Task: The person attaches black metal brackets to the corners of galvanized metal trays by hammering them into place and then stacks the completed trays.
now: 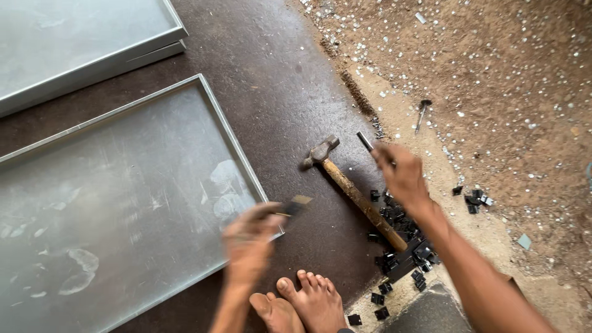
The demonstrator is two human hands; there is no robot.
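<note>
My left hand [250, 237] is blurred and pinches a small dark flat piece [295, 206] just off the lower right corner of a large framed glass panel [111, 191]. My right hand [401, 172] holds a thin dark rod-like tool [365, 141] above the floor board. A hammer [354, 191] with a wooden handle and a metal head lies between my hands. Its handle points toward a pile of small black clips [401, 253] beside my right forearm.
A second framed panel [80, 43] lies at the top left. My bare feet [302, 305] rest on the dark board near the bottom. To the right is dirt ground with glass bits, a nail-like tool [422, 114] and a few more black clips [475, 200].
</note>
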